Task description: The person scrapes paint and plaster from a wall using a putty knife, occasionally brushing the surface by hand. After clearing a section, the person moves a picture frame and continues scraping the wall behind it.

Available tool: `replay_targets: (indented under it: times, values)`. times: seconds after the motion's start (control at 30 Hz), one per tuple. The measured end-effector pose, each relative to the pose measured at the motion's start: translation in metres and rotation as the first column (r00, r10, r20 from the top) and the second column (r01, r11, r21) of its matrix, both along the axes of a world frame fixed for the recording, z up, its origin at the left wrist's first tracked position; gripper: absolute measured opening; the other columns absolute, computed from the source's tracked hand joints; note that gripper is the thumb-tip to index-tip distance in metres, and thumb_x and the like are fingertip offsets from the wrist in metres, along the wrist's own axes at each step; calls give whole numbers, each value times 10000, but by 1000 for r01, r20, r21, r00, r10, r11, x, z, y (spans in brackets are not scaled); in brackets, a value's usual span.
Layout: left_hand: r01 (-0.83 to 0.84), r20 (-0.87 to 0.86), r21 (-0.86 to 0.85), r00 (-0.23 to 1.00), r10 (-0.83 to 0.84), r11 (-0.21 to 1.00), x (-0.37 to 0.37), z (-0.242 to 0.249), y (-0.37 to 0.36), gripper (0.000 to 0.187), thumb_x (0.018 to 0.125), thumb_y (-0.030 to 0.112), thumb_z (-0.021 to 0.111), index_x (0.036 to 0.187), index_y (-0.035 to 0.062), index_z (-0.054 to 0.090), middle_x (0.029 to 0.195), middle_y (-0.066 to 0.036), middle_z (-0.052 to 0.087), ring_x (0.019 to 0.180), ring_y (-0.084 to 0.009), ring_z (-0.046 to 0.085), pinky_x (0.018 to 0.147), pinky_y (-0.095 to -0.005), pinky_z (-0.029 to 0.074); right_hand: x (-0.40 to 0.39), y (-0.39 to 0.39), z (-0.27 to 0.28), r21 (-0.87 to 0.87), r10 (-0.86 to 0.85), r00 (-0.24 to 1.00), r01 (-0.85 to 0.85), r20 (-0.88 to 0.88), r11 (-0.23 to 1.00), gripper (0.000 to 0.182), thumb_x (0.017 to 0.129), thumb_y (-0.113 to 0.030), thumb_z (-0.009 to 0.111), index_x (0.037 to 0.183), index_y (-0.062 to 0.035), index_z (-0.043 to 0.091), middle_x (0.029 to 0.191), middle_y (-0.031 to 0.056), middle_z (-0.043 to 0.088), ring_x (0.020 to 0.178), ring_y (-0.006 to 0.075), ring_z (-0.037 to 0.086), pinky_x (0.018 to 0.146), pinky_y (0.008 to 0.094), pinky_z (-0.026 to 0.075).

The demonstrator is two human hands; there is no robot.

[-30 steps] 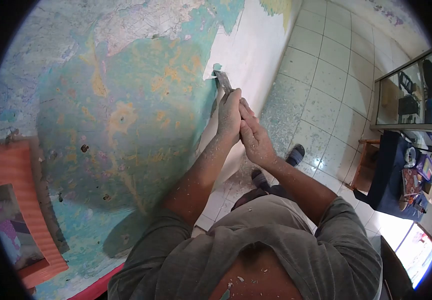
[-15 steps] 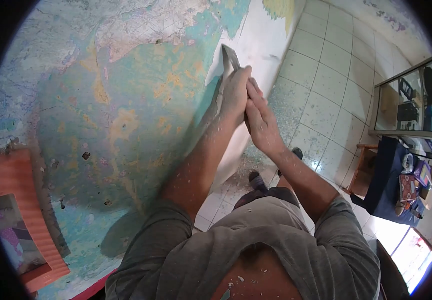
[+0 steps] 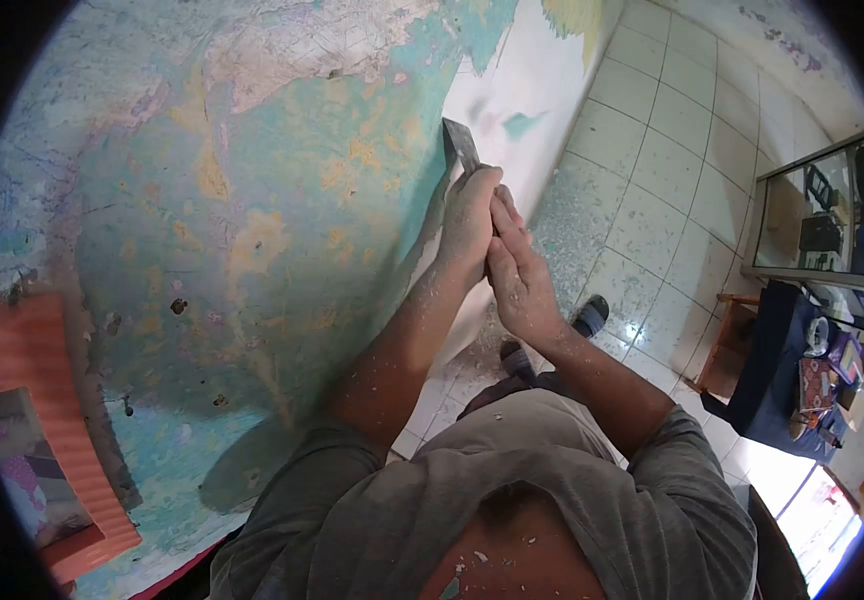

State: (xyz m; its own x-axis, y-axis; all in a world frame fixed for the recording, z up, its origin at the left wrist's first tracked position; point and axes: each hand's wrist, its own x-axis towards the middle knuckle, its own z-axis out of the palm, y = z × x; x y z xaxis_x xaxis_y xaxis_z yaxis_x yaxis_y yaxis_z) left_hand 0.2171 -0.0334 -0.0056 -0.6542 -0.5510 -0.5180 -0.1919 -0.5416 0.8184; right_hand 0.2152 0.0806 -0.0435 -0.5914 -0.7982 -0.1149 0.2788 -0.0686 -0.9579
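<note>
A paint scraper (image 3: pixel 460 143) has its metal blade against the wall, where green paint meets a bare white strip. My left hand (image 3: pixel 468 222) is closed around its handle, most of which is hidden. My right hand (image 3: pixel 522 285) presses in from the right, its fingers closed against the left hand and the handle's end. Dust and small flakes speckle both forearms. The wall (image 3: pixel 302 250) carries worn green, yellow and white paint. A blurred green paint flake (image 3: pixel 523 124) shows in front of the white strip, just right of the blade.
Paint chips litter the tiled floor (image 3: pixel 642 190) beside the wall and around my sandalled feet (image 3: pixel 592 316). An orange-framed opening (image 3: pixel 27 350) is at lower left. On the right stand a glass cabinet (image 3: pixel 822 215) and a dark-covered table (image 3: pixel 767 350) with boxes.
The scraper and both hands have moved slightly down the view, toward my body. A green flake now shows beside the blade. The foot on the right has come more into sight.
</note>
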Motion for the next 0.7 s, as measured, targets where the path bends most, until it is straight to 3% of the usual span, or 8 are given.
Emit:
replay_targets:
  times: [0.03,0.1,0.23,0.33,0.37,0.5,0.57,0.7]
  values:
    - [-2,-1,2,1000,2,1000,6,-4,5,208,957,266,533,860,93,472,641,-53,502,529,-195,523,496,-363,498,4,7,-2,2,2,1000,-2,-1,1000,510,1055,-146,377,1553,-61,308,1538,304,345,1466,385,334,1179,424,266]
    - [37,-62,22,997,-35,999,30,-19,19,234,970,285,513,844,96,458,620,-65,500,504,-197,509,479,-356,494,20,23,-7,-11,-93,896,97,-435,995,508,1052,-140,382,1545,-39,313,1532,304,352,1457,390,347,1176,404,272]
    - [-11,-27,54,1000,13,998,64,-33,42,227,983,291,494,851,110,455,603,-70,504,469,-194,492,462,-347,482,47,40,-29,-31,-28,931,18,-364,999,517,1051,-142,382,1546,-23,298,1564,307,302,1469,402,318,1190,390,245]
    - [-53,-30,-74,998,51,996,27,-46,0,264,952,310,543,795,106,485,631,-50,501,532,-197,513,504,-362,481,15,9,-28,-61,-76,901,56,-426,997,517,1057,-174,379,1540,-9,299,1579,296,289,1480,380,306,1199,390,234]
    - [-38,9,17,999,38,999,2,-27,-10,290,925,303,584,745,98,484,654,-45,508,558,-204,527,544,-384,492,-5,-7,-23,-43,-99,896,89,-433,995,515,1061,-190,384,1537,-12,308,1574,293,305,1482,361,311,1199,384,239]
    - [39,-60,-32,997,-41,999,-48,6,-9,266,968,339,578,965,98,468,679,-62,522,584,-226,547,593,-406,529,-43,-19,-16,-123,-187,951,161,-246,979,516,1068,-230,401,1534,-21,325,1524,289,391,1445,334,381,1174,365,281]
    - [68,-130,25,989,-64,997,-39,-1,4,287,985,355,560,1025,96,443,688,-76,532,594,-238,561,598,-405,535,-43,-1,-1,-38,-56,998,56,9,998,529,1068,-252,432,1541,-39,330,1476,279,447,1415,337,414,1156,365,296]
    - [98,-176,18,980,-93,995,14,-21,33,360,1033,364,512,1118,26,421,709,-115,567,622,-238,603,649,-396,570,-6,28,-28,-29,4,1000,-4,-15,1000,532,1085,-252,409,1550,-13,309,1423,157,473,1195,209,513,1000,316,433]
